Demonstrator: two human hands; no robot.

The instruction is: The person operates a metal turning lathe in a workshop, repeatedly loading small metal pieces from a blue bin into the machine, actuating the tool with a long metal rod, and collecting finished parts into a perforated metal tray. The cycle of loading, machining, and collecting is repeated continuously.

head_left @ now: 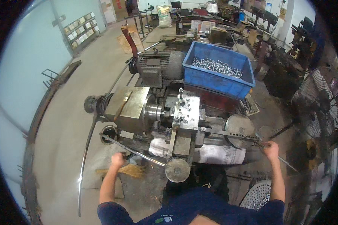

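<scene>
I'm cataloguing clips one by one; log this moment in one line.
left hand: closed, beside metal rod | right hand: closed at right end of holed bar | blue bin: holds small metal parts

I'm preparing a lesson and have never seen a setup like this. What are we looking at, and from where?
A camera on the worker's head looks down, its wide lens bending straight edges. In front stands a lathe-like machine, with a ribbed motor behind. A narrow stick lies on its boxy housing. The blue bin holds many small metal pieces. The right hand appears to grip a dark handle; the left hand is near a long metal rod, though what it holds is unclear.
</scene>
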